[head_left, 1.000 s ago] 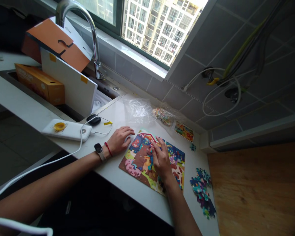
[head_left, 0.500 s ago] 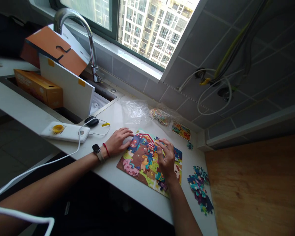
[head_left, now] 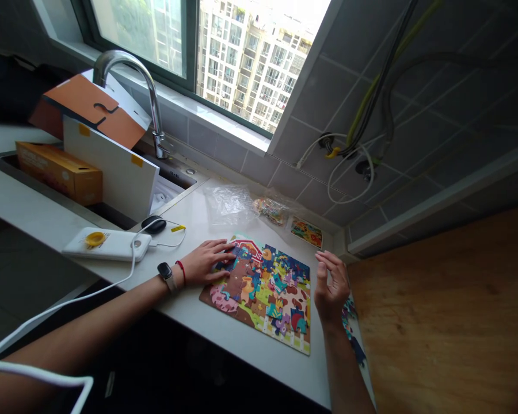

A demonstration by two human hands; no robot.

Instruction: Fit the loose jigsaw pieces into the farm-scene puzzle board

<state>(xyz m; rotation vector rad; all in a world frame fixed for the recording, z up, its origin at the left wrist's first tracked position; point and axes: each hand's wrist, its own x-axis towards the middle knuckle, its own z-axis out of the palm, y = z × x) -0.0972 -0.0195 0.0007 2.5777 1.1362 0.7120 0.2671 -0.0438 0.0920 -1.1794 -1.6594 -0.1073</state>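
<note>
A jigsaw puzzle [head_left: 259,293] with a colourful farm scene lies flat on the counter, several loose pieces resting on top of its picture. My left hand [head_left: 207,263] is open, its fingers spread over the puzzle's left edge. Off the puzzle's right side is my right hand [head_left: 331,284], with fingers and thumb drawn together; whatever may be between them is hidden. Behind that wrist, a pile of loose puzzle pieces [head_left: 354,340] is partly covered by my forearm.
Clear plastic bags [head_left: 228,204], one with a bundle of pieces [head_left: 271,210], lie near the wall beside a small picture card [head_left: 306,231]. To the left are a white power bank [head_left: 112,244], a black mouse [head_left: 153,224] and a sink holding boxes. A wooden board [head_left: 440,310] stands right.
My right hand has moved right, from above the puzzle to beside its right edge. My left hand has slid slightly onto the puzzle's edge. The view has shifted a little.
</note>
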